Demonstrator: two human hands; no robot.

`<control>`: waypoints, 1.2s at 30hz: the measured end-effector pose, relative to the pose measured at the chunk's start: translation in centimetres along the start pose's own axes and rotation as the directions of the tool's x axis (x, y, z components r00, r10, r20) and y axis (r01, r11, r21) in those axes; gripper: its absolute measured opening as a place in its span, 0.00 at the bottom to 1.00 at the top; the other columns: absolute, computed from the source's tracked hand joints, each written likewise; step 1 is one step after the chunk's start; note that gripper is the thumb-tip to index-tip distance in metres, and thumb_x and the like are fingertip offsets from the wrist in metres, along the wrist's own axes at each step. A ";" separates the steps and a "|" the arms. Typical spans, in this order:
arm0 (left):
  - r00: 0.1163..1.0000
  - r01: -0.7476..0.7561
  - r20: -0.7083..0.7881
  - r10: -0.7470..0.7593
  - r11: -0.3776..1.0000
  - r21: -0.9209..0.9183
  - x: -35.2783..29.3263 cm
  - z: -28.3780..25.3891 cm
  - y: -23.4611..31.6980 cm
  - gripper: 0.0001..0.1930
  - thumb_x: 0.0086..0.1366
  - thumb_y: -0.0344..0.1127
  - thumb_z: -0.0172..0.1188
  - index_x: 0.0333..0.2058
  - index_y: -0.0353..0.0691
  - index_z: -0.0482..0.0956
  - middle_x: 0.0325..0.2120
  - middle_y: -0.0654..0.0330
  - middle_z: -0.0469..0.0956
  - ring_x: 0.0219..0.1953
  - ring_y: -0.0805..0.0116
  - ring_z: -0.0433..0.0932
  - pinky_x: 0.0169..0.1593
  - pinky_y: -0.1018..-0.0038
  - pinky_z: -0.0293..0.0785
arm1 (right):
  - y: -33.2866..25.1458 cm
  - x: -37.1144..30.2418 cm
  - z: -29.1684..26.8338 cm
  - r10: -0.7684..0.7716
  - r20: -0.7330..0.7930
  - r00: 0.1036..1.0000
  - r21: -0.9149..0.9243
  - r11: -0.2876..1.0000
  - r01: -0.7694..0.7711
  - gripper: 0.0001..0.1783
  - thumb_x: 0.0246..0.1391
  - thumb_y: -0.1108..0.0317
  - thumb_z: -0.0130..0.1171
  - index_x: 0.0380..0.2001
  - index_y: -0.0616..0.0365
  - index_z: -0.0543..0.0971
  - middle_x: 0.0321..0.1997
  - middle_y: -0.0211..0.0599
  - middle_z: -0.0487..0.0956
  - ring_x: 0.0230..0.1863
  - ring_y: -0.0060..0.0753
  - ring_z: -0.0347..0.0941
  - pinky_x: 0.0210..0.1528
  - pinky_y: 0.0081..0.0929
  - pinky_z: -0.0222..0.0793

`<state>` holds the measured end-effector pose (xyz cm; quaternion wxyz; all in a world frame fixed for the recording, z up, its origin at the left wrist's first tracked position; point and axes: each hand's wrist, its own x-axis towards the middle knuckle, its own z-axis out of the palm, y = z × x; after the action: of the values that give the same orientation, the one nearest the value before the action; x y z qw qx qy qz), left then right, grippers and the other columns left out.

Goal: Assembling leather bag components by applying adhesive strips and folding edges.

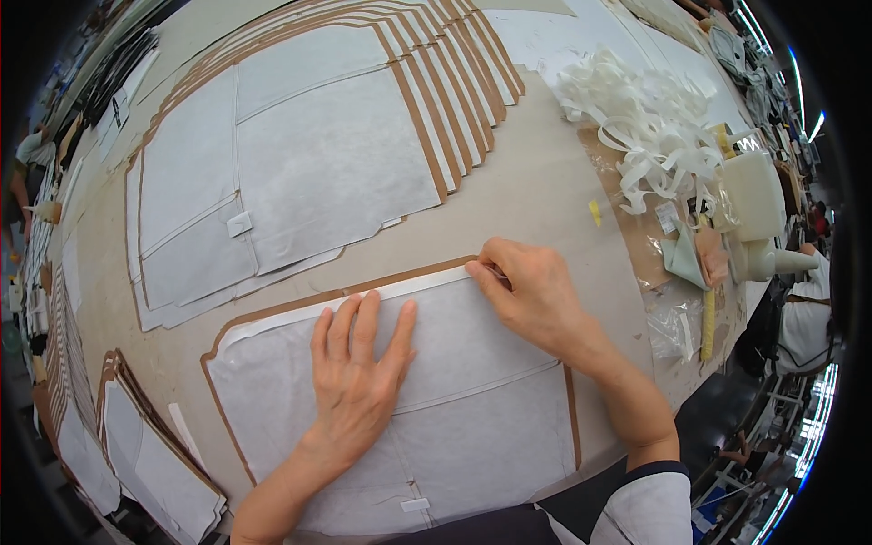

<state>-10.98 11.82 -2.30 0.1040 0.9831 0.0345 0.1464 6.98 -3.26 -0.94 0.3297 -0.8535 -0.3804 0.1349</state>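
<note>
A white-faced panel (pixel 481 331) with brown edging and stitched seams lies on the table in front of me. Along its far edge runs a narrow white tape (pixel 427 283), just inside the brown border. My left hand (pixel 359 386) rests flat on the panel with fingers spread, the fingertips reaching the tape. At the tape's right end, near the panel's far right corner, my right hand (pixel 536 295) is closed in a pinch on the tape; the fingers partly hide that end. A small white tag (pixel 415 505) sits on the panel close to me.
Overlapping similar panels (pixel 318 145) fan out at the far side. More panels (pixel 150 445) are stacked at left. To the right are a heap of white tape strips (pixel 649 118), a pale plastic bottle (pixel 754 195) and a yellow stick-like object (pixel 708 322). Another person (pixel 807 318) shows beyond.
</note>
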 end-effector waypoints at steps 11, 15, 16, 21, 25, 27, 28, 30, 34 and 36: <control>0.995 -0.084 0.048 0.091 0.989 -0.124 0.9 1.2 1.4 0.31 0.53 0.33 0.70 0.57 0.35 0.75 0.63 0.40 0.65 0.66 0.43 0.64 0.66 0.50 0.63 | 0.0 -0.2 0.5 -0.028 -0.034 0.999 -0.028 0.999 0.027 0.10 0.59 0.70 0.56 0.25 0.62 0.71 0.24 0.45 0.77 0.26 0.52 0.75 0.30 0.44 0.69; 0.987 -0.146 0.050 0.155 0.976 -0.161 2.1 2.1 2.7 0.32 0.53 0.34 0.70 0.58 0.34 0.75 0.63 0.39 0.64 0.67 0.42 0.63 0.66 0.49 0.62 | 0.3 -0.3 0.3 -0.031 -0.045 0.999 -0.019 0.999 0.030 0.11 0.59 0.68 0.57 0.25 0.62 0.71 0.24 0.45 0.77 0.26 0.51 0.75 0.29 0.43 0.69; 0.987 -0.137 0.056 0.148 0.978 -0.158 2.2 2.3 2.8 0.32 0.54 0.35 0.70 0.58 0.34 0.75 0.64 0.39 0.64 0.67 0.42 0.62 0.67 0.48 0.61 | 0.3 -0.4 -0.1 0.011 -0.023 1.000 -0.003 1.000 -0.011 0.11 0.59 0.68 0.58 0.26 0.62 0.72 0.25 0.45 0.77 0.26 0.51 0.75 0.29 0.43 0.69; 0.986 -0.129 0.085 0.146 0.975 -0.183 2.3 2.2 2.9 0.32 0.54 0.35 0.70 0.58 0.34 0.74 0.65 0.39 0.62 0.68 0.42 0.61 0.67 0.47 0.59 | 1.3 -2.4 -2.2 0.147 -0.026 0.989 0.097 0.985 -0.144 0.10 0.58 0.67 0.61 0.28 0.63 0.76 0.25 0.46 0.78 0.26 0.49 0.76 0.30 0.40 0.69; 0.986 -0.131 0.082 0.147 0.976 -0.175 2.2 2.3 2.8 0.33 0.53 0.35 0.71 0.59 0.35 0.74 0.65 0.40 0.61 0.68 0.42 0.60 0.68 0.47 0.58 | 1.7 -3.1 -2.4 0.186 -0.048 0.981 0.148 0.973 -0.177 0.09 0.57 0.68 0.62 0.29 0.63 0.78 0.25 0.47 0.79 0.26 0.47 0.76 0.30 0.39 0.69; 0.986 -0.131 0.080 0.147 0.976 -0.176 2.3 2.3 2.9 0.33 0.53 0.35 0.71 0.59 0.35 0.74 0.65 0.40 0.61 0.68 0.43 0.60 0.68 0.47 0.58 | 1.8 -3.2 -2.1 0.170 -0.059 0.984 0.136 0.978 -0.161 0.09 0.57 0.68 0.62 0.28 0.63 0.77 0.25 0.47 0.79 0.25 0.47 0.76 0.30 0.40 0.69; 0.985 -0.135 0.087 0.152 0.974 -0.180 2.4 2.3 2.9 0.33 0.53 0.35 0.71 0.59 0.35 0.74 0.65 0.40 0.61 0.68 0.43 0.60 0.68 0.48 0.58 | 2.0 -3.2 -1.9 0.169 -0.073 0.983 0.130 0.979 -0.158 0.09 0.57 0.69 0.61 0.28 0.63 0.77 0.25 0.47 0.78 0.25 0.48 0.76 0.30 0.40 0.69; 0.983 -0.142 0.093 0.161 0.973 -0.183 2.6 2.3 3.1 0.33 0.53 0.35 0.70 0.59 0.34 0.73 0.65 0.40 0.62 0.69 0.43 0.60 0.68 0.48 0.57 | 2.1 -3.2 -1.7 0.168 -0.090 0.982 0.126 0.980 -0.156 0.09 0.57 0.69 0.61 0.27 0.63 0.76 0.24 0.47 0.78 0.25 0.48 0.75 0.30 0.41 0.69; 0.970 -0.178 0.128 0.206 0.963 -0.203 3.4 2.3 3.4 0.35 0.54 0.36 0.70 0.60 0.31 0.71 0.65 0.40 0.63 0.69 0.45 0.60 0.69 0.50 0.57 | 1.9 -3.0 -1.7 0.156 -0.092 0.983 0.099 0.984 -0.147 0.09 0.57 0.69 0.59 0.26 0.63 0.75 0.24 0.47 0.78 0.25 0.50 0.75 0.30 0.42 0.69; 0.966 -0.189 0.138 0.220 0.959 -0.210 3.7 2.5 3.7 0.35 0.54 0.36 0.70 0.60 0.29 0.71 0.65 0.39 0.63 0.69 0.45 0.60 0.70 0.51 0.57 | 1.8 -2.9 -1.7 0.159 -0.081 0.984 0.086 0.985 -0.153 0.09 0.58 0.69 0.58 0.26 0.63 0.75 0.24 0.47 0.78 0.25 0.50 0.75 0.30 0.42 0.68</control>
<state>-6.57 8.08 -2.78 0.1863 0.9751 -0.0905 0.0798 6.86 -7.02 -0.94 0.3681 -0.8720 -0.2918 0.1376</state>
